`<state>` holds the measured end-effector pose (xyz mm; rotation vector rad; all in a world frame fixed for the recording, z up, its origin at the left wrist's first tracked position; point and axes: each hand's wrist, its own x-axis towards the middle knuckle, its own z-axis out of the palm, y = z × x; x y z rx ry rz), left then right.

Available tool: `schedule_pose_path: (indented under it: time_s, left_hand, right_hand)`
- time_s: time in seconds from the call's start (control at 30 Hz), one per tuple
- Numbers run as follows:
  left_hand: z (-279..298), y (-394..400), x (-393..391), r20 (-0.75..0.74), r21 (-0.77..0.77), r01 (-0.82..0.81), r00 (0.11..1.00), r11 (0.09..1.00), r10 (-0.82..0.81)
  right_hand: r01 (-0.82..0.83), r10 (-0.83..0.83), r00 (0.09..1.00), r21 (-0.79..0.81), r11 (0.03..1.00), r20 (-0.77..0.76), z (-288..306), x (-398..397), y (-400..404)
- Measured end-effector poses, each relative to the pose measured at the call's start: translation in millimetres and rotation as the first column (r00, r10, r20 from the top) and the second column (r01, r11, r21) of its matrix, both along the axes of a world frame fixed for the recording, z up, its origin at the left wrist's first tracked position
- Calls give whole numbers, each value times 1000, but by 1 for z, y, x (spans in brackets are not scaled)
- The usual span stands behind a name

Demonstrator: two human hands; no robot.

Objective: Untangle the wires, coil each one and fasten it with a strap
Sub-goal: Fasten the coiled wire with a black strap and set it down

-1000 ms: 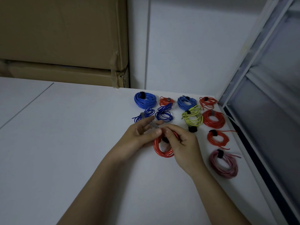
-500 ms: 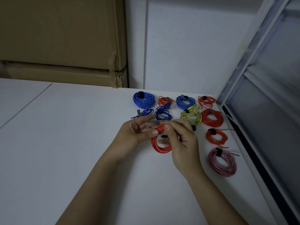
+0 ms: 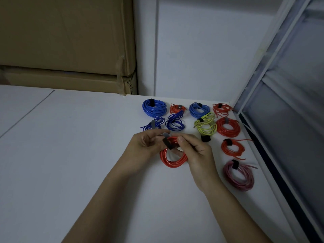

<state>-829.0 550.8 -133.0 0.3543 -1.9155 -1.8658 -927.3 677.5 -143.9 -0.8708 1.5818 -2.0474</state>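
A coiled red wire (image 3: 172, 159) sits between my hands just above the white table (image 3: 70, 155). A black strap (image 3: 167, 143) wraps over the top of the coil. My left hand (image 3: 149, 144) pinches the strap's grey end and the coil's left side. My right hand (image 3: 194, 151) grips the coil's right side, with its thumb pressed on the wire beside the strap. Part of the coil is hidden under my right fingers.
Strapped coils lie in rows behind and to the right: blue (image 3: 154, 107), dark blue (image 3: 175, 122), yellow-green (image 3: 206, 125), red (image 3: 228, 128), red (image 3: 232, 148), pink (image 3: 238, 174). A loose black strap roll (image 3: 205, 138) lies by my right hand. Cardboard boxes (image 3: 66, 41) stand behind; a window frame (image 3: 263, 137) borders the right.
The black strap has come round over the top of the red coil. My hands have shifted slightly and raised the coil a little; my right thumb now presses beside the strap.
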Motion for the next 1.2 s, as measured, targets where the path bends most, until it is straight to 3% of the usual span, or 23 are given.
schedule_pose_path:
  time_s: [0.17, 0.33, 0.4, 0.5, 0.67, 0.77, 0.87, 1.0, 1.2]
  left_hand:
    - [3, -2, 1, -7, -5, -34, 999, 999, 34]
    - [3, -1, 2, 10, -28, -53, 999, 998, 53]
    - [4, -2, 2, 10, -31, -67, 998, 997, 68]
    - [4, 0, 1, 13, -34, -59, 998, 998, 60]
    - [6, 3, 2, 10, -25, -11, 1000, 1000, 11]
    - [7, 2, 3, 18, 18, 25, 1000, 1000, -25]
    - [6, 2, 2, 62, 0, -38, 997, 999, 37]
    - [5, 0, 3, 82, -48, -99, 991, 994, 103]
    - [6, 0, 1, 77, -36, -130, 988, 991, 132]
  right_hand:
    - [16, 11, 965, 102, 995, -264, -4, -7, 1]
    - [135, 53, 745, 227, 964, -665, -13, -8, 3]
    - [101, 113, 741, 275, 956, -662, -14, -6, 3]
    - [91, 41, 801, 188, 978, -598, -12, -5, 2]
    - [35, 3, 941, 108, 993, -337, -6, -7, 2]
    - [28, -6, 972, 92, 995, -236, -2, -9, 4]
    - [19, -5, 985, 84, 996, -173, -3, -9, 3]
    - [-46, 66, 969, 87, 995, -240, -4, -5, 1]
    - [39, -5, 874, 60, 997, -486, -5, -1, 2]
